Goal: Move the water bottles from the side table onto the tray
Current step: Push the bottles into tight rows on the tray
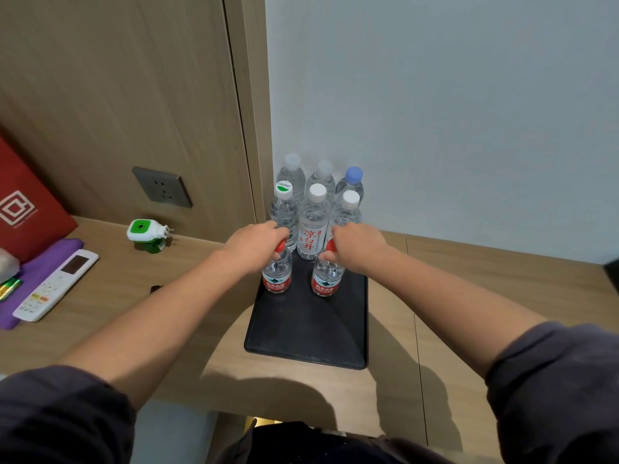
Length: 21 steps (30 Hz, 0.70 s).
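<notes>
**Two red-capped bottles held upright over the far half of the tray, one per hand**

At 11 o'clock on the black tray (308, 329), left hand (256, 246) curled down over cap and neck of the left red-capped bottle (277, 277). At 1 o'clock, right hand (355, 249) wrapped likewise round the right red-capped bottle (327, 279). Gripped from above, probably to keep each upright and fingers off the tray floor. Bases on or just above that floor; cannot tell which. Placed just in front of the six bottles (316, 209) packed in two rows at 12 o'clock against the wall (469, 128), apparently starting a third row, with a gap between the pair. Knuckles close to the nearest row, so little slack forward. Bare tray floor from centre to 6 o'clock, bounded by a low rim: open room for drawing back. Well apart at 9 o'clock on the table (469, 296): remote (55, 286) and green plug-in unit (147, 234)
</notes>
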Each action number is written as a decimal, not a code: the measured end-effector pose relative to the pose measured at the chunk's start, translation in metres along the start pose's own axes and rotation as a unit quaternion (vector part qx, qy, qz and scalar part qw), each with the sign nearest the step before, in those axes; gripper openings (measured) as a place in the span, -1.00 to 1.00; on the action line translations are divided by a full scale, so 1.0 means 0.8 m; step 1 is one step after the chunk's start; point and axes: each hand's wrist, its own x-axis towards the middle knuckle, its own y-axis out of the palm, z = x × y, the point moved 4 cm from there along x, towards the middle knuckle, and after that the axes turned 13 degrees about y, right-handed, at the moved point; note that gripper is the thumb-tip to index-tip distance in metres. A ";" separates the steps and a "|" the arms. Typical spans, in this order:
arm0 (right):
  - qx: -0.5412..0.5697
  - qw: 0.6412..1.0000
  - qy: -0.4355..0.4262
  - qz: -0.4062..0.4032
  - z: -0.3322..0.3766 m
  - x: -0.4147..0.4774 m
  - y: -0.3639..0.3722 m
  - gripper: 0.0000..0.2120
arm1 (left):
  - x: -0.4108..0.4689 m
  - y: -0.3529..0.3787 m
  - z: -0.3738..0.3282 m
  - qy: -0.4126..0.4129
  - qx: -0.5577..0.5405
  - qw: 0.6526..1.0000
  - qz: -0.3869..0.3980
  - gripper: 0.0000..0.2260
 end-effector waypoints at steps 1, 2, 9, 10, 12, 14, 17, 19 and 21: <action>0.006 1.000 -0.003 0.009 -0.001 -0.001 0.001 -0.55 | -0.001 0.001 0.000 -0.002 -0.002 1.000 -0.004 -0.73; 0.010 1.000 -0.012 0.021 -0.002 -0.002 0.002 -0.58 | -0.002 0.003 -0.001 -0.005 -0.004 1.000 -0.007 -0.72; 0.074 0.995 -0.060 0.034 0.005 0.002 0.005 -0.81 | 0.000 0.010 0.010 -0.019 -0.042 0.998 -0.031 -0.67; 0.080 0.994 -0.065 0.030 0.008 0.004 0.005 -0.82 | 0.002 0.008 0.013 -0.019 -0.042 0.998 -0.031 -0.68; 0.099 0.992 -0.069 0.023 0.014 0.009 0.005 -0.85 | 0.009 0.005 0.017 -0.009 -0.035 0.999 -0.032 -0.75; 0.118 0.990 -0.072 0.020 0.021 0.014 0.006 -0.85 | 0.016 0.002 0.017 0.006 -0.025 0.999 -0.036 -0.81; 0.129 0.989 -0.072 0.009 0.033 0.023 0.005 -0.81 | 0.027 -0.002 0.020 0.020 -0.008 0.999 -0.040 -0.82; 0.133 0.989 -0.068 0.000 0.037 0.029 0.004 -0.80 | 0.031 -0.002 0.025 0.019 -0.013 0.999 -0.046 -0.83; 0.136 0.989 -0.065 -0.004 0.038 0.033 0.006 -0.80 | 0.032 0.002 0.028 0.017 -0.022 0.998 -0.052 -0.83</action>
